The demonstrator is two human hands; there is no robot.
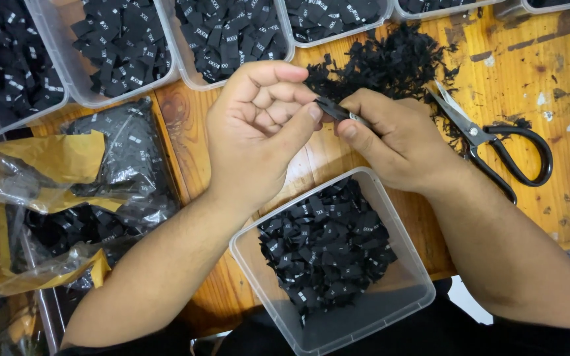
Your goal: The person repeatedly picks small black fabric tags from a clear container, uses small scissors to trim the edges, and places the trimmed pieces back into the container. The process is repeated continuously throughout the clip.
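Both hands meet over a wooden table (549,165). My left hand (258,128) and my right hand (397,135) pinch the same small black fabric label (338,111) between thumbs and fingers. Directly below them stands a clear plastic tub (390,303) holding several folded black labels (328,247) with white print. Behind the hands lies a heap of black fabric scraps (390,62).
Black-handled scissors (496,142) lie shut on the table to the right. Clear tubs (123,46) of black labels line the far edge. A crumpled plastic bag (120,158) of labels and yellow paper (54,155) sit at the left.
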